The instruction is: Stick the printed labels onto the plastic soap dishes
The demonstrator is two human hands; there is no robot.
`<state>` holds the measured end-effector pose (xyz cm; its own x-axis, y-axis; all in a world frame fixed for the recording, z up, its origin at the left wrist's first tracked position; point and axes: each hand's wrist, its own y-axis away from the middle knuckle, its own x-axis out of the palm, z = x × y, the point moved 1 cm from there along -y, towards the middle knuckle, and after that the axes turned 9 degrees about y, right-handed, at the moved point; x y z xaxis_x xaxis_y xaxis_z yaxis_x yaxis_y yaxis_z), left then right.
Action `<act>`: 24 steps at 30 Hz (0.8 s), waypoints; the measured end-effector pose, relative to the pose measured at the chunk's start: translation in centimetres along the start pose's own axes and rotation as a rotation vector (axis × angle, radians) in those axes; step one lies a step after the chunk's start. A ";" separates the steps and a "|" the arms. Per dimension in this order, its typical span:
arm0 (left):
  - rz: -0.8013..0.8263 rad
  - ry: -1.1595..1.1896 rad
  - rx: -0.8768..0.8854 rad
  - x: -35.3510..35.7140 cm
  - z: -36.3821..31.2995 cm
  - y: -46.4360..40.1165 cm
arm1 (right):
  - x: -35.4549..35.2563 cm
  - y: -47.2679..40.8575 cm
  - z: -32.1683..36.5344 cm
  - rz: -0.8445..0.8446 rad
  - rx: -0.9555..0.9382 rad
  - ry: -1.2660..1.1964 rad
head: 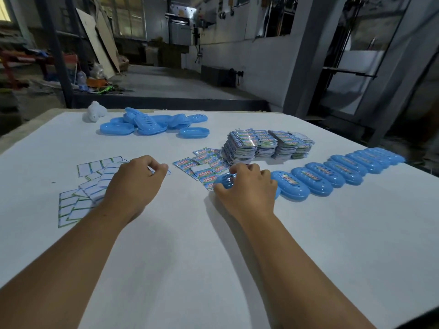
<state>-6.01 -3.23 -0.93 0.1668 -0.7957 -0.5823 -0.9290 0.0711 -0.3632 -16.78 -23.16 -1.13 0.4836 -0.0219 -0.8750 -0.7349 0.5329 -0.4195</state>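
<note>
My right hand (247,188) lies over a blue plastic soap dish (224,182). Its thumb is at the dish's left end and its curled fingers are on top, where a printed label partly shows. My left hand (135,184) hovers over the white backing sheets (92,186), fingers curled, pinching the corner of one white sheet (168,171). A row of labelled blue dishes (332,173) runs from my right hand toward the far right. Loose printed labels (202,165) lie just beyond my right hand.
Tall stacks of printed labels (268,143) stand behind the loose ones. A pile of unlabelled blue dishes (147,124) sits at the far side, with a white plastic object (93,112) to its left. The table (190,245) is covered in white.
</note>
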 end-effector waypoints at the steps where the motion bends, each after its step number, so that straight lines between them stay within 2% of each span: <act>1: 0.002 -0.006 0.002 0.0 0.0 -0.1 | 0.0 0.0 0.0 -0.007 0.005 0.017; 8: 0.008 -0.007 0.010 0.1 0.1 0.0 | 0.2 0.1 0.1 0.002 -0.001 0.025; 19: 0.063 0.036 0.042 -0.5 -0.2 0.8 | -0.4 -1.7 -3.5 0.032 0.130 0.047; 24: 0.053 0.099 0.091 -1.3 -0.6 1.7 | -0.5 -1.6 -2.4 -0.057 0.064 -0.042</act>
